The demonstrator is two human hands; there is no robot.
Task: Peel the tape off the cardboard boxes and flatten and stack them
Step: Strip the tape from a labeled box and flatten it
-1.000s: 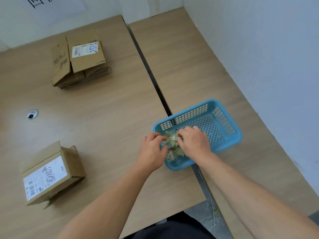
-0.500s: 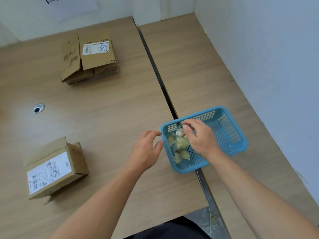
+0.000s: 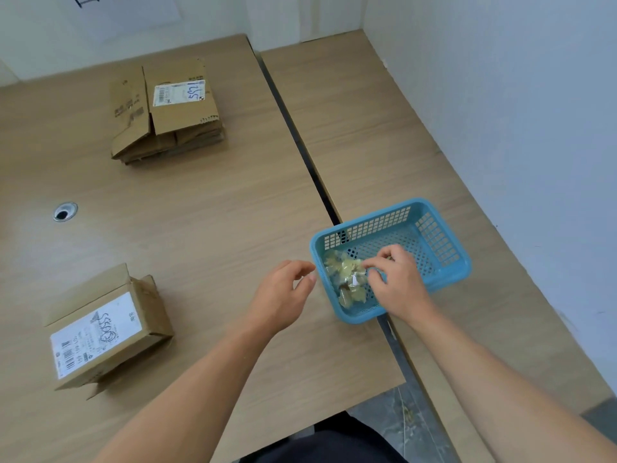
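Tape (image 3: pixel 344 269), crinkled and glossy, pinched by right fingers (image 3: pixel 380 259) in perforated blue basket (image 3: pixel 437 242); left fingers (image 3: pixel 302 267) loose, empty.

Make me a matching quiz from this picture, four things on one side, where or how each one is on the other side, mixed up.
1 flattened box stack
2 standing box
3 tape wad
4 left hand

A in the blue basket
B near left, not yet flattened
C empty, just left of the basket
D far left, lying flat

Pairs: 1-D, 2-B, 3-A, 4-C
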